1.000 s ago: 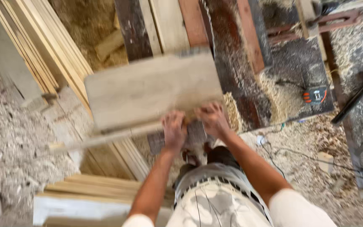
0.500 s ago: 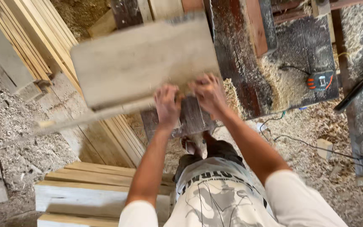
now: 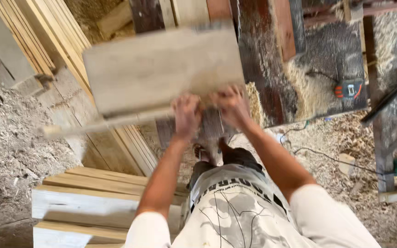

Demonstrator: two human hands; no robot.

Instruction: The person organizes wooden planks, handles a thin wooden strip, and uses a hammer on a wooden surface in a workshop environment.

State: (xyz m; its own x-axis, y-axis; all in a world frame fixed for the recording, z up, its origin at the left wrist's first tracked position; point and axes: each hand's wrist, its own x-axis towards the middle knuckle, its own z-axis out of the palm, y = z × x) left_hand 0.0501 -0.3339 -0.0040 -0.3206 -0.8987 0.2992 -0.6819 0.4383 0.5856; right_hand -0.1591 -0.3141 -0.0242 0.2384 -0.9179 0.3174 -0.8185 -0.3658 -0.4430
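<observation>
Head view: the left hand (image 3: 187,115) and right hand (image 3: 229,104) both clasp the near edge of a pale wooden board (image 3: 161,69), held above stacked planks (image 3: 102,193); motion blur smears the fingers; sawdust (image 3: 14,133) covers the floor.

the board (image 3: 161,69) is held above the floor, with the left hand (image 3: 187,115) and right hand (image 3: 230,105) side by side on its near edge. leaning planks (image 3: 47,41) lie to its left, stacked boards (image 3: 93,197) below-left, a tape measure (image 3: 349,88) to the right on the tabletop (image 3: 318,55).
</observation>
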